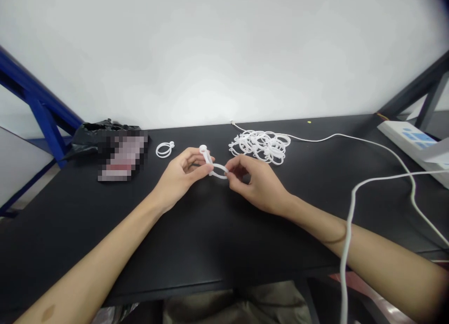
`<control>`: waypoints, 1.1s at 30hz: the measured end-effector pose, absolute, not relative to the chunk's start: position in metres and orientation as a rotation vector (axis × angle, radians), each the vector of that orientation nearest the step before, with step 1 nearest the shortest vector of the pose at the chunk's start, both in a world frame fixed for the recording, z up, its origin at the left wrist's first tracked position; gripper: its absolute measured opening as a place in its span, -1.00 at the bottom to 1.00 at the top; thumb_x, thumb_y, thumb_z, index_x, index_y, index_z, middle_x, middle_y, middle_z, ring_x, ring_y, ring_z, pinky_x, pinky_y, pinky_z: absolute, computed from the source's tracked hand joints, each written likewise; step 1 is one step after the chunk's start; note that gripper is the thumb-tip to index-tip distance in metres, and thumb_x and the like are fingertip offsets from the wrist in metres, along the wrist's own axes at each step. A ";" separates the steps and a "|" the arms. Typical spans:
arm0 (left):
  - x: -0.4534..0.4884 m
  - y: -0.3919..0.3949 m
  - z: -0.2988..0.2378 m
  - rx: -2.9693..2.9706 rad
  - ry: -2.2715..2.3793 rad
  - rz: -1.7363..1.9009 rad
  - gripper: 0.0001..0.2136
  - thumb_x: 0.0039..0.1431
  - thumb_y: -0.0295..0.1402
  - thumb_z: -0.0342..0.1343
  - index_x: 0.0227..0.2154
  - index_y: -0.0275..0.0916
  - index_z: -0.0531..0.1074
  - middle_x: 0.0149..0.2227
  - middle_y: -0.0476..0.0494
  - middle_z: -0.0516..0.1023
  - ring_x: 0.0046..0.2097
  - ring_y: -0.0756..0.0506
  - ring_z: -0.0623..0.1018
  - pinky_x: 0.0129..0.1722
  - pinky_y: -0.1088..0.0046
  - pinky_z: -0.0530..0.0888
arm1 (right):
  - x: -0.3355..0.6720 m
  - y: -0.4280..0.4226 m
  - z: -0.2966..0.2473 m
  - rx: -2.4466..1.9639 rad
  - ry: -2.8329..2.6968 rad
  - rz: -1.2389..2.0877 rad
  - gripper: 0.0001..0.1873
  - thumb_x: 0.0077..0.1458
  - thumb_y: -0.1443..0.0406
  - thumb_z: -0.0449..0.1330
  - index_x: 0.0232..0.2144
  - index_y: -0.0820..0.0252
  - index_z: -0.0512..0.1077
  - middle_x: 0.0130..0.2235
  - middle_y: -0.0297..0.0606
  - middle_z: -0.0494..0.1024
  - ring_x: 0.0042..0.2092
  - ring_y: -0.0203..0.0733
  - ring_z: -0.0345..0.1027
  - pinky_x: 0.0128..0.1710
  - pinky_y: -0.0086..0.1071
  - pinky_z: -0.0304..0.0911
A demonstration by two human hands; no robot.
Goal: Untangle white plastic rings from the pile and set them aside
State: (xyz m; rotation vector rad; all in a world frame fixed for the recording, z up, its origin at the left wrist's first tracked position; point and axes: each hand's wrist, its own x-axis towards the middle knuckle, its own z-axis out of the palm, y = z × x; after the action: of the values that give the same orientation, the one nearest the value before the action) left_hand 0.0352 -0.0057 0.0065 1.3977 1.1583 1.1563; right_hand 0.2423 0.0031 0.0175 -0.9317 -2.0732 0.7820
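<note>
Both hands meet over the middle of a black table (196, 240). My left hand (182, 174) pinches one side of a white plastic ring clip (214, 165), whose round knob sticks up above my fingers. My right hand (254, 181) pinches the ring's other side with thumb and forefinger. Just behind my right hand lies a tangled pile of several white ring clips (261, 146). A single white ring clip (164, 149) lies on the table to the left of my left hand.
A black plastic bag (101, 130) and a blurred-out item lie at the back left. A white cable (368, 183) runs across the right side and over my right forearm. A white device (417, 144) sits at the right edge. Blue frame bars stand left.
</note>
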 end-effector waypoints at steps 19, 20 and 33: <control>0.032 -0.017 0.020 1.309 0.879 1.003 -0.67 0.16 -0.03 0.21 -0.26 -0.21 0.57 -0.28 -0.08 0.49 -0.22 -0.07 0.43 -0.12 0.39 0.37 | 0.252 0.008 0.019 -0.698 -2.180 0.271 -0.61 0.24 0.40 0.13 0.11 0.15 0.28 0.11 -0.09 0.41 -0.06 -0.21 0.44 -0.12 -0.30 0.44; 0.030 -0.018 0.021 1.243 0.785 0.972 -0.63 0.14 0.01 0.20 -0.30 -0.24 0.59 -0.30 -0.10 0.49 -0.27 -0.06 0.43 -0.17 0.40 0.38 | 0.252 0.007 0.020 -0.622 -2.175 0.279 -0.61 0.24 0.42 0.12 0.11 0.14 0.29 0.12 -0.10 0.42 -0.01 -0.20 0.42 -0.08 -0.30 0.44; 0.026 -0.022 0.026 1.091 0.642 0.713 -0.51 0.12 0.12 0.15 -0.45 -0.28 0.62 -0.46 -0.14 0.56 -0.45 -0.02 0.45 -0.40 0.47 0.43 | 0.245 -0.009 0.028 -0.336 -2.095 0.304 -0.74 0.17 0.52 0.19 -0.08 0.29 0.42 -0.15 -0.11 0.59 -0.12 -0.31 0.49 -0.13 -0.46 0.44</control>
State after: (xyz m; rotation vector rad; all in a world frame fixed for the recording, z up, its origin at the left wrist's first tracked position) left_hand 0.0260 -0.0220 0.0264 1.0910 0.6417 0.7134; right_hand 0.2452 -0.0088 0.0283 -0.3356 -2.0953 0.3040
